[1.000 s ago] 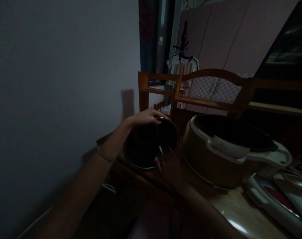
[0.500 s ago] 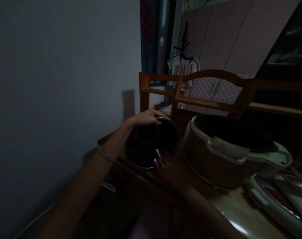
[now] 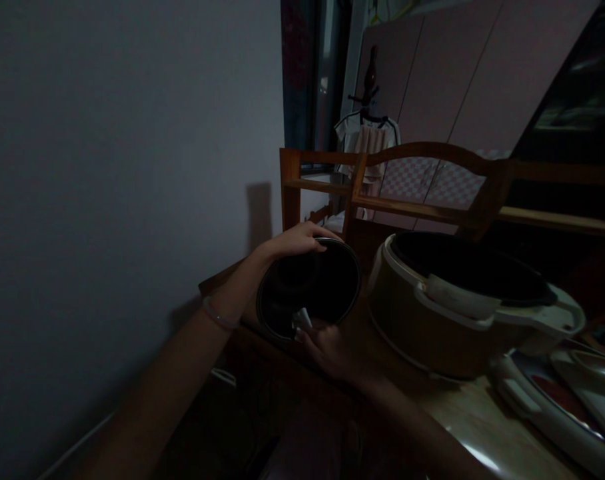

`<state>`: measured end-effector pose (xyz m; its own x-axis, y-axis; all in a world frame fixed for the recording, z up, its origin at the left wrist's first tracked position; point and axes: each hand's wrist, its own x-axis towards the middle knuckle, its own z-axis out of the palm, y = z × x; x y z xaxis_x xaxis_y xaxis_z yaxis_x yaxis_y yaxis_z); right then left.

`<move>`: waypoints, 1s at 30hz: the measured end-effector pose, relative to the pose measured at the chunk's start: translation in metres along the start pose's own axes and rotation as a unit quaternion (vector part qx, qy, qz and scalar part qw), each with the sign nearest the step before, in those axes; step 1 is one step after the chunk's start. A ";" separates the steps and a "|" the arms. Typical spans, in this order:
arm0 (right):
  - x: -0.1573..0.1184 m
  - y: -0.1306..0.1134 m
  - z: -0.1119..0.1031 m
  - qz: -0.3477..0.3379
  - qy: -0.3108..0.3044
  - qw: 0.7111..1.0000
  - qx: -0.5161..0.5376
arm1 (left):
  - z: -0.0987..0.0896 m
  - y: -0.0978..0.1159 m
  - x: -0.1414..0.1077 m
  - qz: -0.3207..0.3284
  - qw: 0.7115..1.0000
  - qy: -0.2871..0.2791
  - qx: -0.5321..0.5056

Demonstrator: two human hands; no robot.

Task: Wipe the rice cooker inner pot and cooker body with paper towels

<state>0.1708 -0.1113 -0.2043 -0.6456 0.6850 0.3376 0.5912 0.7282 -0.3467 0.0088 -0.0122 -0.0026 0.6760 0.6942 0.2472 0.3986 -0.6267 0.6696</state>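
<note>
A dark inner pot [image 3: 327, 287] is tilted on its side, its round mouth turned toward me. My left hand [image 3: 300, 240] grips the upper rim, thumb inside and fingers over the outer edge. Pinched in my right hand [image 3: 330, 348] is a small white tissue or cloth [image 3: 302, 319], held against or just inside the lower rim; the dim light hides the exact contact. Right of the pot stands a pale electric cooker [image 3: 432, 333] with its dark cavity uncovered.
The cooker's lid [image 3: 547, 400] lies on the tabletop [image 3: 447, 413] at the right. A wooden rail [image 3: 422, 207] runs along the back edge. A plain wall [image 3: 132, 167] rises on the left. Clothes [image 3: 370, 147] hang behind, before pink cabinets [image 3: 447, 67].
My right hand has moved a little left and down with the white piece, from inside the pot toward its lower rim. The pot has turned slightly; my left hand keeps its hold.
</note>
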 end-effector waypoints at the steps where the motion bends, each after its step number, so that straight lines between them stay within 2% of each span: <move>1: 0.004 -0.004 0.002 0.007 -0.001 1.000 0.020 | 0.000 0.000 0.000 -0.001 1.000 0.003 0.004; 6: 0.019 -0.024 0.010 0.049 -0.030 0.991 0.117 | -0.002 -0.006 -0.002 -0.006 1.000 0.009 0.003; 11: 0.019 -0.030 0.009 0.043 -0.032 0.986 0.157 | -0.005 -0.009 -0.004 -0.007 1.000 0.012 -0.008; 17: 0.006 -0.015 -0.002 0.008 -0.021 1.000 0.018 | -0.009 -0.007 -0.013 -0.018 0.999 0.020 -0.017; 23: -0.003 0.007 -0.012 -0.027 -0.003 0.991 -0.132 | -0.009 -0.006 -0.016 -0.032 0.999 0.026 -0.035; 27: -0.004 0.011 -0.010 -0.043 -0.019 0.984 -0.174 | -0.008 -0.004 -0.016 -0.030 0.998 0.026 -0.040; 30: -0.002 0.013 -0.009 -0.026 0.020 0.985 -0.169 | -0.008 -0.003 -0.018 -0.026 0.998 0.028 -0.042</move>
<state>0.1844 -0.1032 -0.2016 -0.6639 0.6417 0.3840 0.6892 0.7243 -0.0188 -0.0099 -0.0202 -0.0034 0.6184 0.7459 0.2474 0.3775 -0.5581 0.7389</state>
